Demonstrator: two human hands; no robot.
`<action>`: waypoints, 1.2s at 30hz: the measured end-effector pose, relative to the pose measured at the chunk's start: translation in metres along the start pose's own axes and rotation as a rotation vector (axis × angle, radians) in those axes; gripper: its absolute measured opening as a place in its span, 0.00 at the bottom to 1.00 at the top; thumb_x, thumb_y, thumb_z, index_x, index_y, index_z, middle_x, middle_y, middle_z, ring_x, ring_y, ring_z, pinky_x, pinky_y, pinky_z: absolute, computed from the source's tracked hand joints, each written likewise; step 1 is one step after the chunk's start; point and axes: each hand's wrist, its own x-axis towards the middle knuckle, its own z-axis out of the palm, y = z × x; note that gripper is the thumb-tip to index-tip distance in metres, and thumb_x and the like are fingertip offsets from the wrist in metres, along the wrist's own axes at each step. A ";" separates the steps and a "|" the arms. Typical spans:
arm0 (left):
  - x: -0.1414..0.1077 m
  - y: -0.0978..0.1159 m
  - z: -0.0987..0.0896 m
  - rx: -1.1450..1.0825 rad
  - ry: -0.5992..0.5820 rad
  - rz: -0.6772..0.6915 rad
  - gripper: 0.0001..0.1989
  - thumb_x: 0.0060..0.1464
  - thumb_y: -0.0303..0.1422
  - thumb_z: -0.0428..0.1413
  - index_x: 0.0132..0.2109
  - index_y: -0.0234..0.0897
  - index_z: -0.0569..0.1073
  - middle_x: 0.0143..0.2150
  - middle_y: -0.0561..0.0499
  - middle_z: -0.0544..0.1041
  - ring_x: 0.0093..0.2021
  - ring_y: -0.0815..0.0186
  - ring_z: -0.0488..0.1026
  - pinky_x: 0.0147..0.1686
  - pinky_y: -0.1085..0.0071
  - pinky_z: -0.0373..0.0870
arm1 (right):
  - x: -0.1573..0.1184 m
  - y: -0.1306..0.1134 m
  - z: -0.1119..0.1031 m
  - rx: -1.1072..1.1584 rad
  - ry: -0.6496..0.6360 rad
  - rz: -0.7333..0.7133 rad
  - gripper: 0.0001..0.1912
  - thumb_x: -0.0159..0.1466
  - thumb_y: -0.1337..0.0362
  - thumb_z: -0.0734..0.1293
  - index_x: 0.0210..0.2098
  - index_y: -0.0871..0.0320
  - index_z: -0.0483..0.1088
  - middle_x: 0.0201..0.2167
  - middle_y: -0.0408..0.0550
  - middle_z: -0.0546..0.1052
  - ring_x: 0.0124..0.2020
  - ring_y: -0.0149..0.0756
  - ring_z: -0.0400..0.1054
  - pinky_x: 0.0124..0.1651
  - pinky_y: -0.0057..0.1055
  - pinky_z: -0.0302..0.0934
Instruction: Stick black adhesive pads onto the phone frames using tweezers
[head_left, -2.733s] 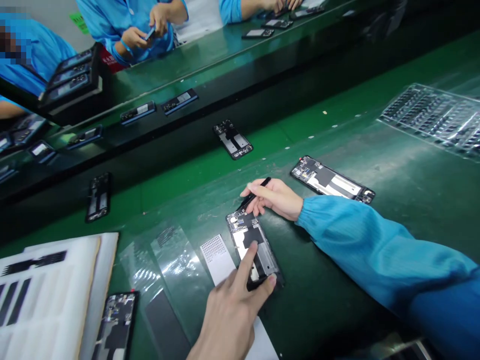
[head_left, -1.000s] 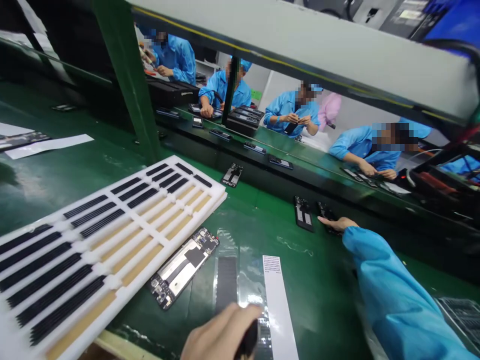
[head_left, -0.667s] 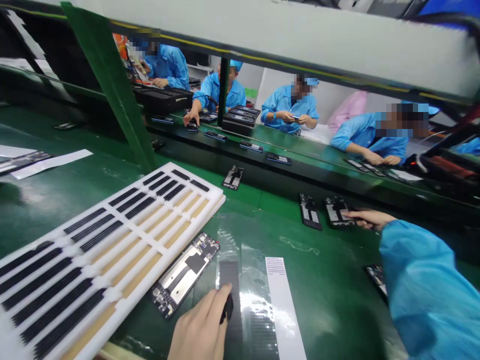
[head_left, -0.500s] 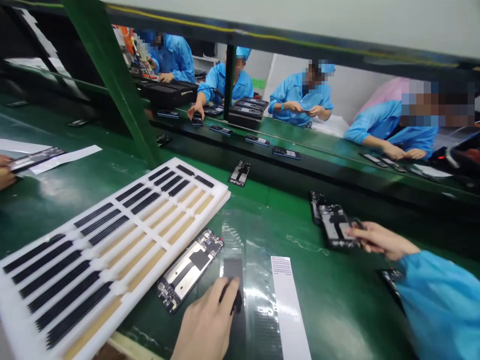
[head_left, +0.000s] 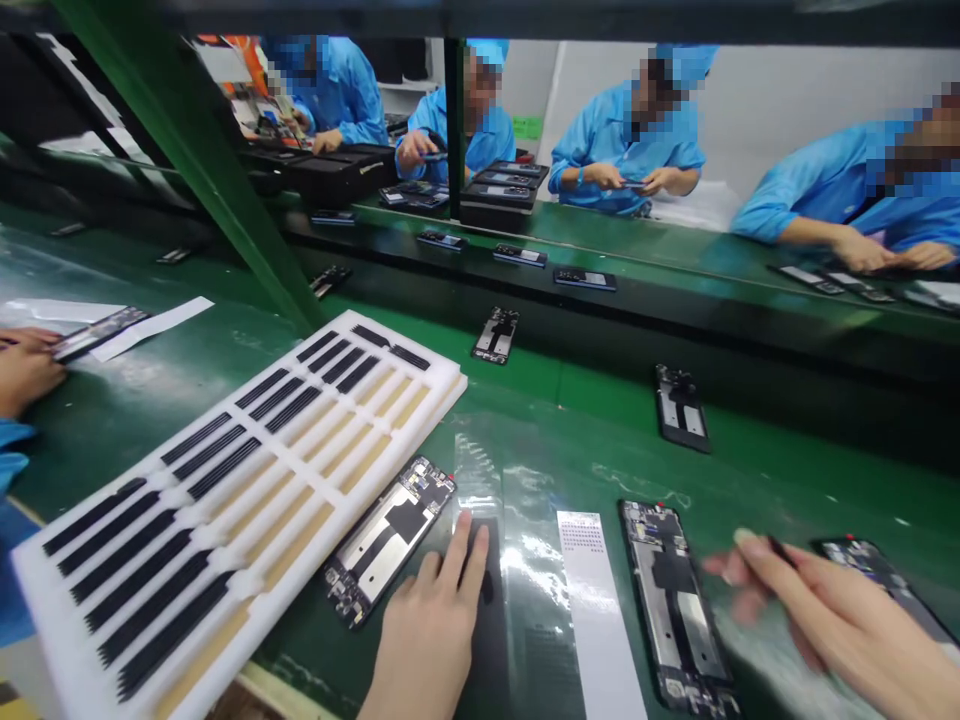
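Observation:
My left hand [head_left: 431, 625] rests with its fingers stretched out over a dark strip [head_left: 491, 600] under clear film. Just left of it lies an opened phone [head_left: 390, 540], its circuit board and metal plate showing. My right hand [head_left: 832, 600] is above the bench, partly blurred, with thumb and fingers pinched. A thin dark thing shows between them, too small to name. Beside those fingertips, a second opened phone [head_left: 675, 600] lies on the bench. Another phone [head_left: 885, 580] is partly hidden behind my right hand.
A white foam tray [head_left: 244, 590] with black strips in its slots takes up the left. A white paper strip [head_left: 600, 610] lies between my hands. More opened phones [head_left: 495, 335] lie farther back. A co-worker's hand [head_left: 30, 370] is at far left; people in blue sit opposite.
My right hand has let go of the phone it was holding and drawn back toward me. That phone now lies beside the white paper strip. My left hand's fingers have straightened.

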 end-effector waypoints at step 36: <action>0.014 0.019 -0.023 -0.568 0.006 -0.264 0.27 0.58 0.18 0.46 0.62 0.39 0.67 0.54 0.40 0.77 0.40 0.58 0.80 0.35 0.66 0.78 | 0.053 -0.127 0.090 1.001 -0.463 -0.343 0.22 0.67 0.48 0.67 0.45 0.60 0.80 0.40 0.56 0.84 0.28 0.35 0.77 0.37 0.32 0.74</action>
